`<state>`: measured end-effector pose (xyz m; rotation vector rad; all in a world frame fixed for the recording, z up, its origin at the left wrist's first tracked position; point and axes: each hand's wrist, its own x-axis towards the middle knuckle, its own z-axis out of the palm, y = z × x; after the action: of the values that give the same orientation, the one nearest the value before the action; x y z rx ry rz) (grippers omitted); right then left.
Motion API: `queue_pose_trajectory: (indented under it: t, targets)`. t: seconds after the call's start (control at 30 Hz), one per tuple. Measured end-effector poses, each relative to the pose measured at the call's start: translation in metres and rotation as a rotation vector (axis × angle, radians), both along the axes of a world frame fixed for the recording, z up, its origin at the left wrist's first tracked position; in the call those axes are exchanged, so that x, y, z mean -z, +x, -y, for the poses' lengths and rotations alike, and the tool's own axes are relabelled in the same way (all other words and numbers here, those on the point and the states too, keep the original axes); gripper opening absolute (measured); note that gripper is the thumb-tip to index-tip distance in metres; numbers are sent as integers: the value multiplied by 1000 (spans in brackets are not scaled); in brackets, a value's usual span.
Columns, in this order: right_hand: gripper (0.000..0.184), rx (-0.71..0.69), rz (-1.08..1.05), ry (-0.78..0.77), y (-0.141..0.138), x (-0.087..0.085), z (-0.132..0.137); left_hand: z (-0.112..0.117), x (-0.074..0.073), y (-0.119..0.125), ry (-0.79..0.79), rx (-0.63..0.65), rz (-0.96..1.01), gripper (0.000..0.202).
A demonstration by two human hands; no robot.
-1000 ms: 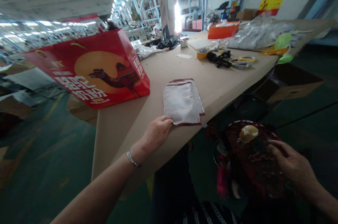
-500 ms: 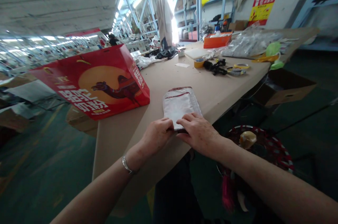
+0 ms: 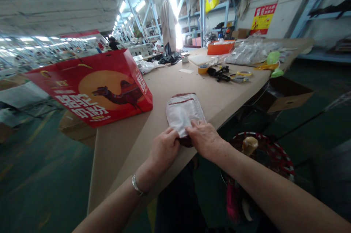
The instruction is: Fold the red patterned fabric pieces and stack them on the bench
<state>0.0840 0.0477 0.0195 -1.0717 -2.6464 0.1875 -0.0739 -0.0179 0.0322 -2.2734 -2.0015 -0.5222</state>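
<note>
Right now both hands are pinching the near end of the folded white cloth (image 3: 182, 113) on the tan table (image 3: 225, 92), left hand (image 3: 164, 150) curled at the corner, right hand (image 3: 205, 139) fingers on top.

Folded white cloth (image 3: 183, 113), lying flat on the tabletop (image 3: 123, 145) at lower centre of the frame, just right of the red carton's lower corner. Shape roughly rectangular, long axis pointing away from the viewer, far end slightly rounded. Thin dark red trim runs along the far edge, with a second red line just below it. Surface pale and slightly creased. Near end bunched between left hand (image 3: 164, 150) and right hand (image 3: 205, 139), exposing a dark red underside (image 3: 186, 142).
</note>
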Motion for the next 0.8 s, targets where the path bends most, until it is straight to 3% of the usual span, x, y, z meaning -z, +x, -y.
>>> queue_pose_trajectory:
  t: [0.17, 0.27, 0.33, 0.43, 0.53, 0.6, 0.67, 0.73, 0.8]
  targets:
    - [23, 57, -7, 22, 1, -4, -10, 5, -3, 13, 128, -36, -86, 17]
    - [28, 157, 5, 14, 21, -8, -20, 10, -4, 6, 162, -97, -175, 15]
    - [30, 212, 3, 27, 37, -8, -17, 11, -1, 0, 133, -155, -107, 10]
    - [35, 224, -25, 70, 56, 1, 4, 12, 6, 5, 67, -224, 316, 6]
    - [42, 194, -14, 21, 71, 27, 36, 17, 9, 36, 55, -239, 1023, 7]
    - [44, 190, -28, -132, 81, 53, 55, 23, 13, 64, -27, -234, 1446, 20]
    - [44, 193, -238, -364, 95, 81, 68, 29, 24, 90, -169, -238, 1705, 30]
    - [33, 210, -695, -709, 111, 107, 76, 35, 42, 107, -289, -262, 1754, 33]
    - [24, 244, -1170, -1045, 126, 126, 84, 40, 63, 118, -453, -241, 1625, 32]
